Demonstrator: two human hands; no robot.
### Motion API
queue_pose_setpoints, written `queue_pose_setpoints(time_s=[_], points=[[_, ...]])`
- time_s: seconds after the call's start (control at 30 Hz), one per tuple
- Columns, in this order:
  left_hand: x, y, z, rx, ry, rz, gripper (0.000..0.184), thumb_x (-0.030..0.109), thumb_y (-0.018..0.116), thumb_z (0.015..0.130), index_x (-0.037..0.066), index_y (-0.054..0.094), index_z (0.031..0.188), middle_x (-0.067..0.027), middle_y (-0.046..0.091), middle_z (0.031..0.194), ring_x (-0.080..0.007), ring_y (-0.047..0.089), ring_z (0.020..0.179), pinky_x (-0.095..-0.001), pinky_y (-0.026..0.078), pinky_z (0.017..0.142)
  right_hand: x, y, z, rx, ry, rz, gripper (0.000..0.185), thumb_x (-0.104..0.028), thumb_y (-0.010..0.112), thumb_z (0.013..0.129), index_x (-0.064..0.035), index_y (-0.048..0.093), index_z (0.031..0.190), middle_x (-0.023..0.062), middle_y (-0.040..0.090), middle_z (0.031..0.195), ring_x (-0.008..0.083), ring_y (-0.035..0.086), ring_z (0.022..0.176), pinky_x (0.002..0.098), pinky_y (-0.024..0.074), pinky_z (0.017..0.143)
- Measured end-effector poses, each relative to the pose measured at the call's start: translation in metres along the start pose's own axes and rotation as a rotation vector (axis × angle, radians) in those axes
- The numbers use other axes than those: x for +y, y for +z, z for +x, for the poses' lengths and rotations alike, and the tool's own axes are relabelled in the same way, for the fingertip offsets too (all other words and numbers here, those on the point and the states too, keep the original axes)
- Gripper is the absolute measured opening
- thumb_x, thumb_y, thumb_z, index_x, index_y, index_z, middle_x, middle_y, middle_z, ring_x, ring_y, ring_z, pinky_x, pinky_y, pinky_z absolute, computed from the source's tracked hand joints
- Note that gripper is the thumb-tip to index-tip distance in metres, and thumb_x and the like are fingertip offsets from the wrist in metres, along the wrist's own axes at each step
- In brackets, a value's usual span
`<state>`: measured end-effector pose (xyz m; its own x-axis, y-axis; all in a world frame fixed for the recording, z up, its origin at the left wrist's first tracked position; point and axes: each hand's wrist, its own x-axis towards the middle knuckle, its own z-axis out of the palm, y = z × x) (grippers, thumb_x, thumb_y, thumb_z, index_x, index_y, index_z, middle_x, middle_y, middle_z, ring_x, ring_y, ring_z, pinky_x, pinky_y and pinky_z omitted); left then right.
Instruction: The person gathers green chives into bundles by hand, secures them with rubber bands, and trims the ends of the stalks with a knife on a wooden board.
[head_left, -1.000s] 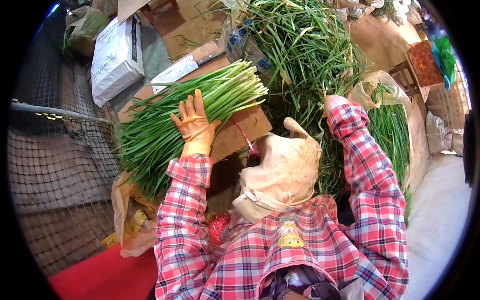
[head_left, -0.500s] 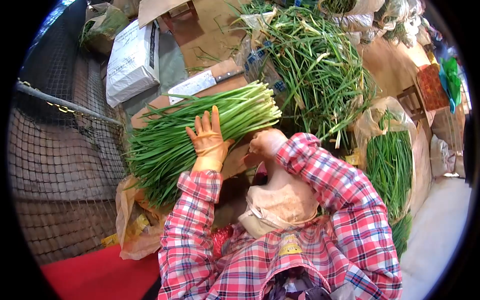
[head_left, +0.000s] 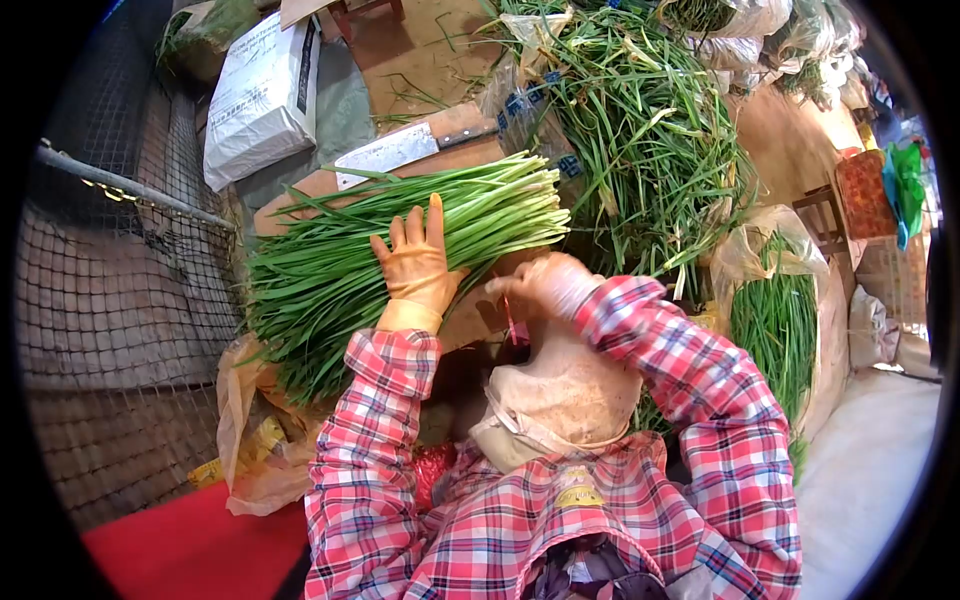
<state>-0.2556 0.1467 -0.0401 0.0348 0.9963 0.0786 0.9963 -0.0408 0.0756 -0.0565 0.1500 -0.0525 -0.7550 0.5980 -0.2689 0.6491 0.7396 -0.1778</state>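
A thick bundle of garlic chives (head_left: 330, 270) lies across a wooden board (head_left: 285, 212), its pale stem ends pointing right. My left hand (head_left: 417, 268), in an orange rubber glove, rests on the bundle with fingers stretched out. Just below the stem ends, my right hand (head_left: 548, 283) is closed in a pinch, apart from the chives. A thin reddish strip (head_left: 510, 322) hangs under its fingertips; blur hides its exact kind. Beyond the bundle, a cleaver (head_left: 390, 152) with a black handle lies on the board.
A large heap of loose greens (head_left: 650, 140) is at the upper right. An open plastic bag (head_left: 765, 245) holds more chives at right. A white wrapped package (head_left: 262, 105) stands upper left, beside black netting (head_left: 130, 330). A plastic bag (head_left: 255, 430) sits lower left.
My right hand has moved slightly right, and the reddish strip now shows below its fingers. My left hand stays spread on the chives. The view has shifted a little.
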Motion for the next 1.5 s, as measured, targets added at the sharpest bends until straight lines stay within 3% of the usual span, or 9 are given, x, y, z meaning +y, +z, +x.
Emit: queue_pose_setpoints(time_s=[0.23, 0.43, 0.7, 0.83, 0.97, 1.17, 1.33, 1.43, 1.5], points=[[-0.002, 0.001, 0.000, 0.008, 0.004, -0.027, 0.108, 0.039, 0.083, 0.051, 0.012, 0.025, 0.139, -0.0059, 0.043, 0.124, -0.0254, 0.041, 0.116, -0.0532, 0.031, 0.094, -0.011, 0.014, 0.026, -0.270, -0.041, -0.144, 0.020, -0.031, 0.056, 0.077, -0.0153, 0.066, 0.086, 0.0066, 0.062, 0.099, 0.0275, 0.063, 0.085, 0.0407, 0.0503, 0.072], [-0.003, 0.002, 0.001, -0.009, 0.007, -0.021, 0.108, 0.038, 0.083, 0.051, 0.012, 0.026, 0.139, -0.0059, 0.044, 0.124, -0.0258, 0.042, 0.115, -0.0540, 0.031, 0.093, 0.004, 0.020, 0.013, 0.247, -0.006, 0.485, 0.009, -0.020, 0.063, 0.072, -0.0128, 0.061, 0.078, 0.0051, 0.058, 0.089, 0.0287, 0.059, 0.083, 0.0394, 0.0475, 0.068], [-0.003, 0.002, 0.001, -0.019, 0.009, -0.012, 0.110, 0.041, 0.083, 0.051, 0.013, 0.025, 0.139, -0.0063, 0.043, 0.125, -0.0266, 0.041, 0.116, -0.0544, 0.031, 0.094, -0.005, 0.009, 0.014, -0.064, -0.196, 0.073, 0.045, -0.012, 0.067, 0.069, -0.0281, 0.060, 0.110, 0.0025, 0.052, 0.122, 0.0270, 0.057, 0.102, 0.0384, 0.0487, 0.082], [-0.004, 0.004, 0.001, -0.014, 0.002, -0.001, 0.110, 0.041, 0.083, 0.051, 0.013, 0.024, 0.139, -0.0066, 0.043, 0.125, -0.0264, 0.041, 0.116, -0.0542, 0.031, 0.094, -0.002, 0.038, 0.034, -0.201, 0.098, 0.259, 0.027, -0.013, 0.062, 0.073, -0.0190, 0.063, 0.100, 0.0068, 0.061, 0.102, 0.0293, 0.061, 0.086, 0.0389, 0.0496, 0.075], [-0.005, 0.005, 0.001, 0.009, 0.016, -0.011, 0.108, 0.040, 0.083, 0.052, 0.012, 0.025, 0.139, -0.0065, 0.044, 0.124, -0.0265, 0.041, 0.115, -0.0542, 0.031, 0.093, -0.009, 0.023, 0.024, 0.044, -0.078, 0.192, 0.018, -0.010, 0.060, 0.073, -0.0120, 0.062, 0.091, 0.0084, 0.063, 0.084, 0.0302, 0.061, 0.077, 0.0373, 0.0490, 0.071], [-0.006, 0.001, 0.003, 0.019, 0.033, -0.033, 0.107, 0.037, 0.083, 0.050, 0.011, 0.028, 0.138, -0.0066, 0.045, 0.122, -0.0264, 0.043, 0.113, -0.0552, 0.032, 0.092, -0.012, 0.005, 0.024, 0.309, 0.323, 1.637, 0.012, -0.004, 0.059, 0.082, -0.0039, 0.061, 0.094, 0.0064, 0.062, 0.077, 0.0154, 0.060, 0.070, 0.0260, 0.0473, 0.062], [-0.005, -0.007, 0.003, -0.028, 0.029, -0.046, 0.109, 0.035, 0.084, 0.049, 0.011, 0.027, 0.138, -0.0071, 0.045, 0.123, -0.0266, 0.043, 0.112, -0.0553, 0.033, 0.092, 0.001, -0.007, 0.011, 0.244, 0.595, 1.834, 0.015, -0.009, 0.057, 0.088, 0.0010, 0.060, 0.099, 0.0054, 0.062, 0.082, 0.0104, 0.057, 0.066, 0.0222, 0.0502, 0.063], [-0.003, -0.010, 0.000, -0.042, 0.020, -0.026, 0.108, 0.037, 0.083, 0.051, 0.012, 0.026, 0.139, -0.0082, 0.045, 0.124, -0.0268, 0.045, 0.111, -0.0535, 0.035, 0.091, -0.014, -0.025, 0.007, 0.501, 0.403, 1.427, 0.011, -0.011, 0.061, 0.085, -0.0042, 0.064, 0.093, 0.0028, 0.063, 0.084, 0.0145, 0.060, 0.073, 0.0267, 0.0489, 0.067], [-0.001, -0.013, -0.002, -0.050, 0.025, -0.003, 0.104, 0.038, 0.080, 0.053, 0.011, 0.027, 0.139, -0.0091, 0.046, 0.123, -0.0274, 0.046, 0.109, -0.0513, 0.037, 0.087, -0.022, -0.038, 0.014, 0.577, 0.093, 0.536, 0.012, -0.012, 0.065, 0.069, -0.0158, 0.064, 0.080, 0.0004, 0.061, 0.102, 0.0258, 0.055, 0.101, 0.0439, 0.0416, 0.087]])
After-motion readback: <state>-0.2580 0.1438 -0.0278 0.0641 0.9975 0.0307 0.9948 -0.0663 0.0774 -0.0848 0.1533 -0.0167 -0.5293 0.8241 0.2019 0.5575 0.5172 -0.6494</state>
